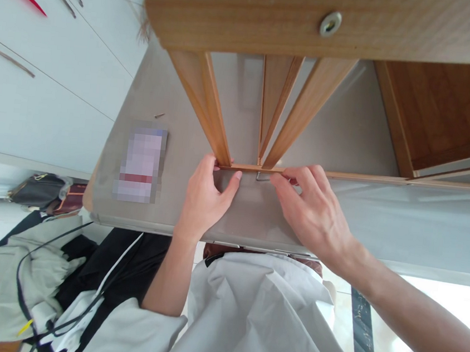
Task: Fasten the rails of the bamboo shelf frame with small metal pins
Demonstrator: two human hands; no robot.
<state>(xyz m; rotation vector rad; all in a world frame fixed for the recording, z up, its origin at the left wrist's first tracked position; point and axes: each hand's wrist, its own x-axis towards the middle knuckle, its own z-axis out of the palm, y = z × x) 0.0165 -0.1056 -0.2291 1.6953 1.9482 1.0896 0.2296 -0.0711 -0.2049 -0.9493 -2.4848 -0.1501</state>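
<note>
A wooden frame (251, 23) with slanting slats (309, 111) stands on the grey table (222, 219). My left hand (207, 195) is closed round the frame's thin lower rail (244, 167), thumb on the near side and fingers behind it. Between the fingertips of my right hand (311, 206) is an L-shaped hex key (263, 178); its short end meets the near side of the rail below the slats. The fingers cover the rest of the key. A round metal bolt head (330, 24) shows in the thick top beam.
A blurred packet or booklet (140, 163) lies on the table's left, with a small screw (159, 115) beyond it. A brown wooden panel (463, 116) fills the right of the frame. White cabinets (61, 68) stand left; clothes (30, 283) and cables lie below them.
</note>
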